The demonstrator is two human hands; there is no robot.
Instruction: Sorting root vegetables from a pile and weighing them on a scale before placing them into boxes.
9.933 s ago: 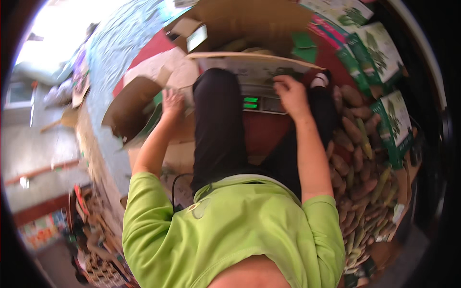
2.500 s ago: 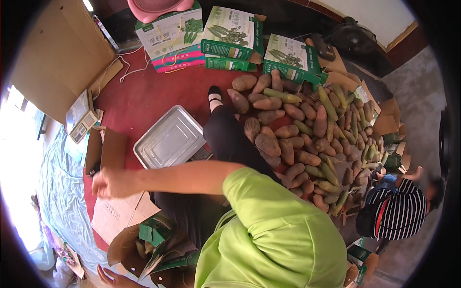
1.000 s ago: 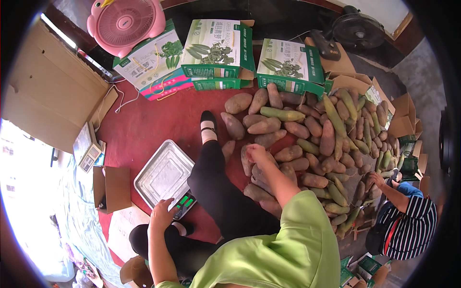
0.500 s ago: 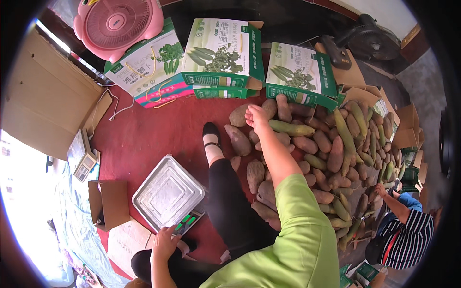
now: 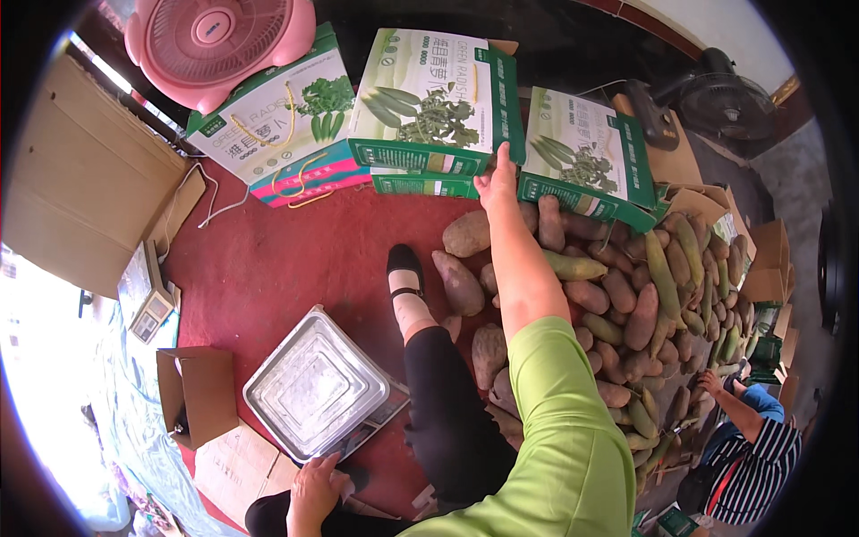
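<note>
My right hand point(image 5: 499, 182) reaches forward with fingers stretched out, at the lower right corner of a white and green carton point(image 5: 420, 98). It seems to touch the carton's side, but I cannot tell whether it grips. Below it on the floor lies a heap of sweet potatoes point(image 5: 461, 283) mixed with long green radishes point(image 5: 660, 276). At the lower left, my left hand point(image 5: 315, 490) rests with loosely extended fingers by the near corner of a shallow metal tray point(image 5: 318, 389). The tray sits on a scale point(image 5: 383, 421), mostly hidden beneath it.
A second carton point(image 5: 582, 157) stands to the right, and a pink fan point(image 5: 219, 40) on cartons at the back left. A small brown box point(image 5: 208, 398) and another scale point(image 5: 148, 304) are at left. At right, a person in a striped top point(image 5: 756, 465) reaches into the heap.
My right hand has moved up from the sweet potatoes to the carton's corner, its fingers now extended. My left hand stays near the tray. The scale's green-lit panel no longer shows.
</note>
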